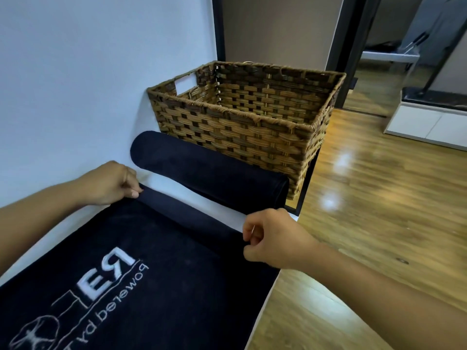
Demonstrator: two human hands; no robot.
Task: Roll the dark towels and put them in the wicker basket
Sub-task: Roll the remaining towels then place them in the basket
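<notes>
Head camera looks down on a narrow white tabletop (pixel 219 210), its left edge against a pale wall (pixel 75 72) and its right edge dropping to glossy wood-plank flooring (pixel 366 198) with open room alongside. At the far end stands a rectangular brown wicker basket (pixel 252 132), nothing visible inside it. Touching its near wall lies a rolled dark navy towel (pixel 209 170), plush and cylindrical. Nearer, a flat dark navy towel with white embroidered lettering (pixel 151 286) spreads over the table, its far edge curled into a thin roll. Left hand (pixel 111 184) pinches that roll's wall-side end, fingers curled; right hand (pixel 273 238) pinches the opposite end at the table's edge, knuckles up, both forearms reaching forward.
</notes>
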